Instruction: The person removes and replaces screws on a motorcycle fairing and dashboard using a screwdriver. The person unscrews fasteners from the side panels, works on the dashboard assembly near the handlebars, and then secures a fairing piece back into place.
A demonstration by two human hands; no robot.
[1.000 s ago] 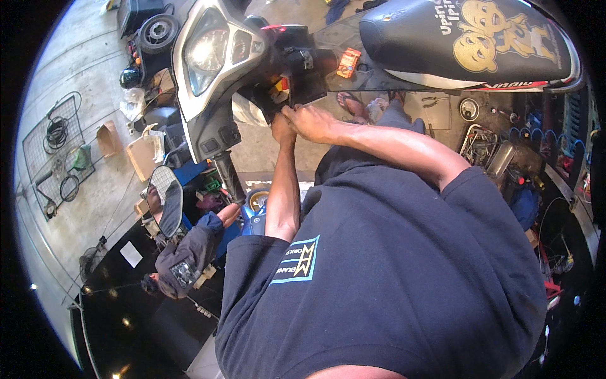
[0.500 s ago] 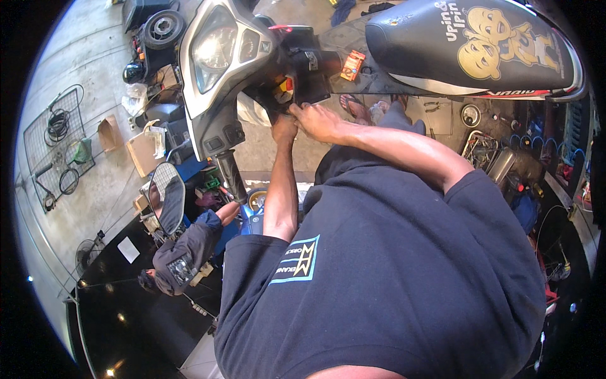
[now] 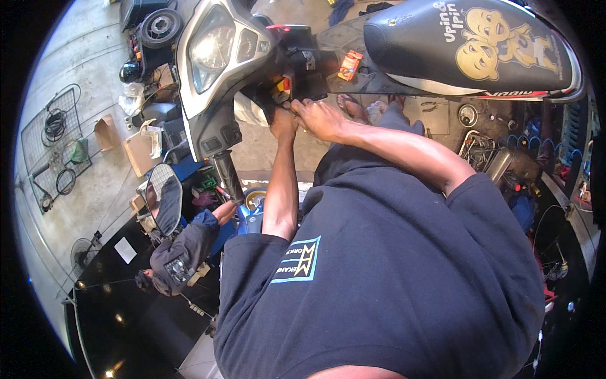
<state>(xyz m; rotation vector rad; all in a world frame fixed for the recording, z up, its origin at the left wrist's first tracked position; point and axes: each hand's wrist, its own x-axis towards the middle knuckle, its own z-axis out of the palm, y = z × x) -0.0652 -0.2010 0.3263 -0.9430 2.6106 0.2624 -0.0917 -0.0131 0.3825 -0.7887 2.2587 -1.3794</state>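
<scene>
Grey shop floor (image 3: 95, 82) lies far left, with boxes and wires. Next comes a round mirror (image 3: 164, 199). My left hand (image 3: 283, 121) and right hand (image 3: 322, 117) pinch the scooter's switch box (image 3: 297, 82), under the handlebar. Its black seat (image 3: 467, 50) sits right.

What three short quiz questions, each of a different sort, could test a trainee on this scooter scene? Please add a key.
1. True or false: both hands, the left hand and the right hand, are at the handlebar switch cluster of the scooter.
2. Where is the round mirror? A) lower left of the handlebar grip B) on the black seat C) in the right hand
3. Fill in: the small box beside the seat is ____ in colour.

Key: 1 true; 2 A; 3 orange
</scene>
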